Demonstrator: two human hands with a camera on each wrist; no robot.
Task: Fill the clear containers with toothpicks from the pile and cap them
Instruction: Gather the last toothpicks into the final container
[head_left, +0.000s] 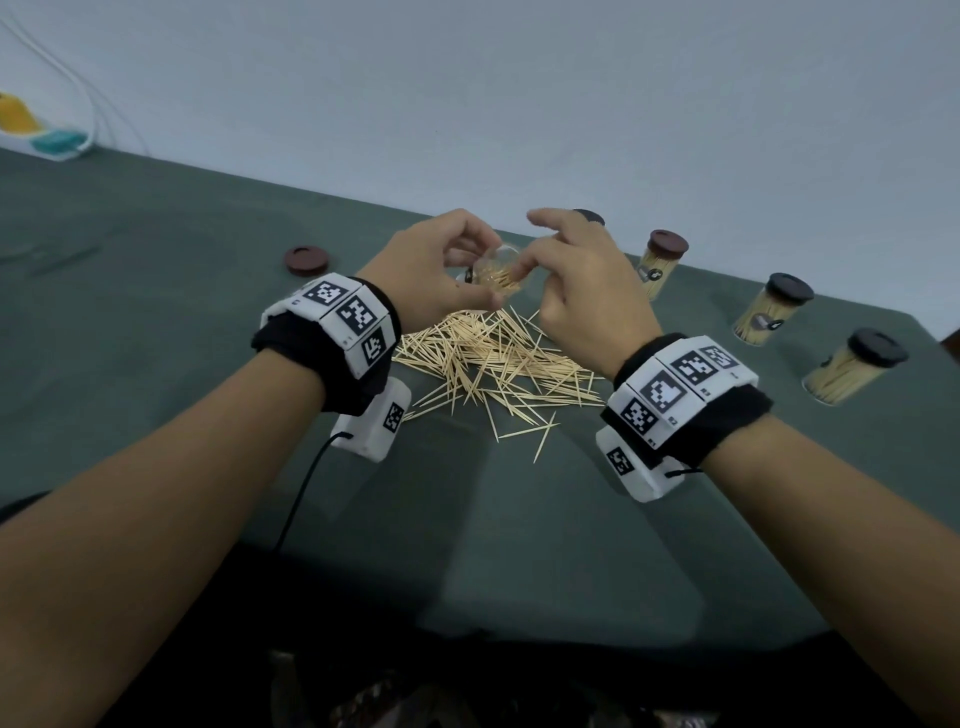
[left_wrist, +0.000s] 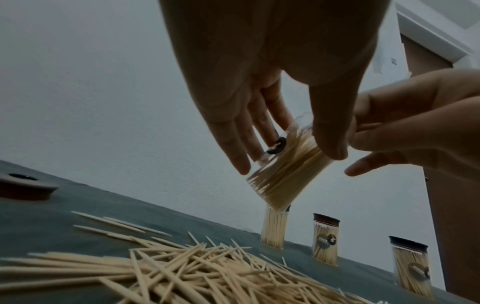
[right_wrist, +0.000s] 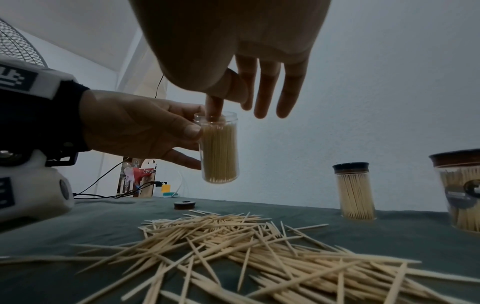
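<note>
The left hand (head_left: 441, 270) holds an uncapped clear container (right_wrist: 220, 148) in the air above the toothpick pile (head_left: 493, 358), thumb on one side of the wall and fingers (left_wrist: 235, 148) along the other, curled enough to pinch it. The container looks nearly full, its toothpicks standing packed side by side. The right hand (head_left: 582, 291) is at the mouth: one finger reaches down inside the rim onto the toothpick ends, while the other fingers (right_wrist: 270, 96) are spread and relaxed, holding nothing that I can make out.

The step in hand looks like settling the last toothpicks so the cap will seat. To do it well, the container should be kept close to upright; the left wrist view shows it tilted, and a steeper lean with the mouth open could spill sticks back onto the pile. The pressing finger should push straight down on the ends, gently, so no stick stands above the rim or jams crosswise. The left grip should stay on the wall below the neck, leaving the rim free.

The loose brown cap (head_left: 306, 260) lies on the green bench (head_left: 156, 312) well to the left, apart from the pile. Capped full containers (head_left: 662, 265) stand to the right.
</note>
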